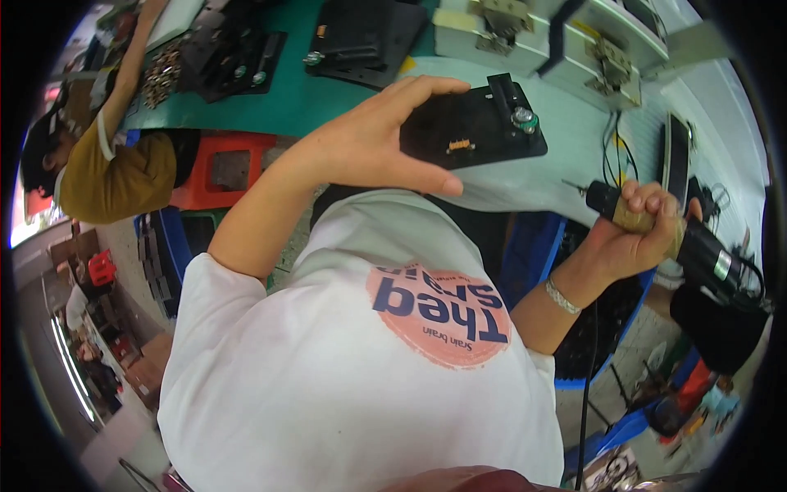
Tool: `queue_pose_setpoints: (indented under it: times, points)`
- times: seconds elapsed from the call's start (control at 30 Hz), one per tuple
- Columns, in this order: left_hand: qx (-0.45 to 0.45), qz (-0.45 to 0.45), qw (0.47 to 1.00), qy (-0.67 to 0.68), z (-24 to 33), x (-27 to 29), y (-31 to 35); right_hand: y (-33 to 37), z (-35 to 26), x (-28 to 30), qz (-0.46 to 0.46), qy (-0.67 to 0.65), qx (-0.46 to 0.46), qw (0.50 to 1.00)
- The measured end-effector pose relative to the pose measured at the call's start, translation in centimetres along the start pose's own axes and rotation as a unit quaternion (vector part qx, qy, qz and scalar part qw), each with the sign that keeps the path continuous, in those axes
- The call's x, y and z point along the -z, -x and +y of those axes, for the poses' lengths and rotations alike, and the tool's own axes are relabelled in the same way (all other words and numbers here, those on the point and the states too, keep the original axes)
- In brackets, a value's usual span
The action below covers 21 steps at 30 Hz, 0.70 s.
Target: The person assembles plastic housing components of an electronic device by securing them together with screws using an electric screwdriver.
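Observation:
A flat black plate (484,135) lies at the table's near edge. It carries a raised black block, a small round green-and-silver part (525,120) at its right and an orange coil-like piece (461,145). My left hand (385,135) is spread at the plate's left end, thumb by the near edge and index finger by the far one. Whether it touches the plate I cannot tell. My right hand (643,225) is wrapped round a corded electric screwdriver (697,246) with tan wrapping on its body. Its thin bit points left, apart from the plate.
Several black plates (361,41) lie stacked at the back on the green table (287,98), near a heap of small metal parts (162,75). Pale fixtures with metal clamps (500,29) stand at the back right. A co-worker (115,176) sits at left. Blue bins (607,328) stand below.

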<state>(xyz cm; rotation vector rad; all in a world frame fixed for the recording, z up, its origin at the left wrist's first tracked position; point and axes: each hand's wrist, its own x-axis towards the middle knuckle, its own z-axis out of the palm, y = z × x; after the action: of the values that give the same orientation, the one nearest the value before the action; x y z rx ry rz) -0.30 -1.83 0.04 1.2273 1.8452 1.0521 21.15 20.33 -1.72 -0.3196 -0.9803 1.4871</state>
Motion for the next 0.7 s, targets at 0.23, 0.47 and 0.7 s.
queue_pose_setpoints:
  times: [0.23, 0.47, 0.7]
  points:
    - [0.028, 0.279, 0.96, -0.019, -1.2, 4.6, 0.6, 0.2, 0.7, -0.1, -0.023, 0.101, 0.002, 0.995]
    - [0.154, 0.353, 0.922, -0.047, -5.1, 8.1, -3.2, 0.8, 1.5, -1.1, -0.051, 0.111, -0.002, 0.993]
    - [0.17, 0.325, 0.93, -0.006, -5.4, 8.0, -4.2, 0.8, 1.8, -0.8, -0.033, 0.124, 0.002, 0.992]
